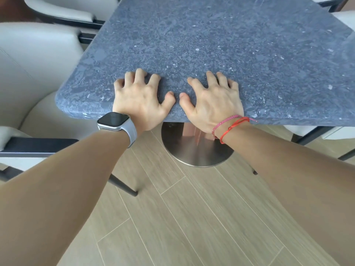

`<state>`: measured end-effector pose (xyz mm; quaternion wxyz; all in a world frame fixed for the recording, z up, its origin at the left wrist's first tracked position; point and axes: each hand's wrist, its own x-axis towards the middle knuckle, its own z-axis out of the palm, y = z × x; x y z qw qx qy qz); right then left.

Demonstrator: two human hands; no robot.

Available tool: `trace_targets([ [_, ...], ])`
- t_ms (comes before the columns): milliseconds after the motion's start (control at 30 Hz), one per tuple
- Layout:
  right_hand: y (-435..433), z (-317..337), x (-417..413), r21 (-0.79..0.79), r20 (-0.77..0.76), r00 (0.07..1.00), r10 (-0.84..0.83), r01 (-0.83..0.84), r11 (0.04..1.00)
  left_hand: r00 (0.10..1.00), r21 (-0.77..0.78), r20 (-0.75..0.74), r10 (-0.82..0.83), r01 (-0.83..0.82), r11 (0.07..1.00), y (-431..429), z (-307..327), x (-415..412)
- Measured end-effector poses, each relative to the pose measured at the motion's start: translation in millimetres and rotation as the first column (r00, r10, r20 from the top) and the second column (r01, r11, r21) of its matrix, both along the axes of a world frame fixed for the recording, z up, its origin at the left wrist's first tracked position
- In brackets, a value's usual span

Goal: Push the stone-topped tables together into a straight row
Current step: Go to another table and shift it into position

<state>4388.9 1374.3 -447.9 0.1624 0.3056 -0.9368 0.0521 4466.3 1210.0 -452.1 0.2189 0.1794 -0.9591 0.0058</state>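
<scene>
A grey-blue stone-topped table (221, 41) fills the upper part of the view, its near edge right in front of me. My left hand (140, 98), with a watch on the wrist, presses on that near edge with curled fingers on the top. My right hand (213, 100), with red and pink strings on the wrist, lies beside it in the same way, thumbs almost touching. A round brushed-metal base (194, 152) stands on the floor under the top. No second table is in sight.
Cream upholstered chairs with dark frames stand at the left (28, 77), at the back left (63, 8) and at the right (315, 131). A dark chair leg (123, 186) reaches onto the light wood-plank floor (192, 217) near me.
</scene>
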Motion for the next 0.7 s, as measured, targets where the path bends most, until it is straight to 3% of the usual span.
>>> trace_targets([
  [700,1.5,1.0,2.1,-0.007,0.018,1.0,0.005,-0.005,1.0,0.999,0.028,-0.045,0.02,-0.018,0.999,3.3,-1.7,2.1],
])
